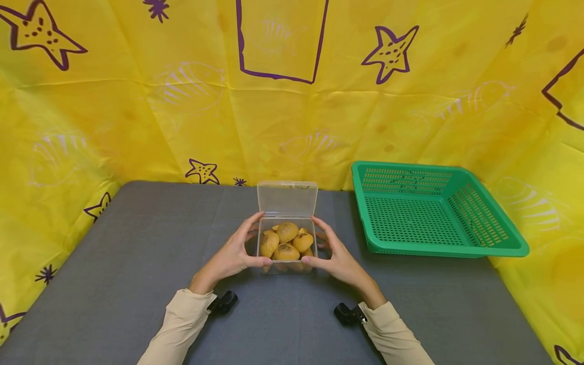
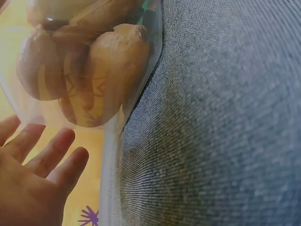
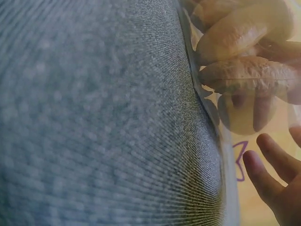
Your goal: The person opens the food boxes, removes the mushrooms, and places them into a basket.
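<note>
On the grey table stands a clear plastic box [image 1: 286, 262], its hinged lid [image 1: 287, 198] raised at the back. Several small golden-brown buns [image 1: 287, 231] with darker patches fill it. My left hand [image 1: 232, 256] holds the box's left side, thumb at the front edge and index finger at the back corner. Mirroring it, my right hand [image 1: 339, 258] holds the right side. Through the clear walls, the left wrist view shows buns [image 2: 113, 61] above the spread fingers of the left hand [image 2: 37, 169]. Likewise, buns [image 3: 249, 75] appear over the right hand [image 3: 282, 183] in the right wrist view.
A green plastic basket [image 1: 456, 249] with slotted walls sits on the table to the right of the box. Behind the table [image 1: 150, 243] hangs a yellow cloth [image 1: 191, 126] printed with starfish and fish. Small black devices [image 1: 223, 302] are strapped at both wrists.
</note>
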Motion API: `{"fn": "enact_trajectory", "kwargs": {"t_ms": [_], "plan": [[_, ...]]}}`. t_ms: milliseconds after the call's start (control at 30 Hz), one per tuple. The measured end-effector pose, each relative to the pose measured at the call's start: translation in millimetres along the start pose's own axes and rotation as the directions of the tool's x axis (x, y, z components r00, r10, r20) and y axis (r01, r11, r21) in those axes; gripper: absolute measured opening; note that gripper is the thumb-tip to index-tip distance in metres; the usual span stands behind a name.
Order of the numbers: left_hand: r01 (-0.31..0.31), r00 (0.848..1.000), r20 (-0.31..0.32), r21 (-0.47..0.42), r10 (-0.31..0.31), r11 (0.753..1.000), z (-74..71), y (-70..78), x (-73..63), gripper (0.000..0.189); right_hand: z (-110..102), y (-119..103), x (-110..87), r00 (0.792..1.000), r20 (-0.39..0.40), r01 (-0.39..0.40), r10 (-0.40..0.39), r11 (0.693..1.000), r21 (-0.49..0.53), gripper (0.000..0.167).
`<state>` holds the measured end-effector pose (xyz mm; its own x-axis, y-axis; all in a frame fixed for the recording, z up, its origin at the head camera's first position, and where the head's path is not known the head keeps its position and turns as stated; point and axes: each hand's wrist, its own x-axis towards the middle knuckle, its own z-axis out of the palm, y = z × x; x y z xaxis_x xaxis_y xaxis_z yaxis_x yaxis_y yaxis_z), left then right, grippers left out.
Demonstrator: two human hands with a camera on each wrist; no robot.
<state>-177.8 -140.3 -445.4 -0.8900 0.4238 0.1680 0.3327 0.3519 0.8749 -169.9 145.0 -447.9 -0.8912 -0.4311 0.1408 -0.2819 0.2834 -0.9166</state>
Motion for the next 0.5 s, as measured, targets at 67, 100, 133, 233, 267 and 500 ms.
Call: {"fn": "enact_trajectory", "kwargs": {"t_ms": [67,100,133,233,267,500], "plan": [[-0.006,1.0,0.003,-0.006,0.006,1.0,0.2,-0.8,0.6,0.106,-0.6,-1.1,-0.3,1.0,-0.003,-0.008,0.008,1.0,-0.019,0.089],[-0.01,1.0,0.006,-0.009,0.01,1.0,0.2,-1.0,1.0,0.106,-0.9,-1.4,-0.5,1.0,-0.006,-0.01,0.01,0.999,-0.031,0.088],[-0.014,1.0,0.009,-0.009,0.014,1.0,0.2,-1.5,1.4,0.106,-1.3,-1.7,-0.7,1.0,-0.01,-0.011,0.01,0.999,-0.041,0.087],[-0.014,1.0,0.025,-0.017,0.015,1.0,-0.6,-1.7,1.8,0.106,-2.2,-2.4,-1.4,1.0,-0.022,-0.001,-0.001,0.997,-0.073,0.086],[-0.01,0.999,0.031,-0.019,0.011,1.0,-1.2,-1.4,1.5,0.106,-2.2,-2.7,-1.5,1.0,-0.025,0.006,-0.008,0.997,-0.08,0.085],[0.021,0.997,0.071,-0.083,-0.015,0.996,-7.1,-3.3,-0.7,0.104,-2.5,-6.7,-1.0,0.996,-0.044,0.064,-0.071,0.988,-0.142,0.083]]}}
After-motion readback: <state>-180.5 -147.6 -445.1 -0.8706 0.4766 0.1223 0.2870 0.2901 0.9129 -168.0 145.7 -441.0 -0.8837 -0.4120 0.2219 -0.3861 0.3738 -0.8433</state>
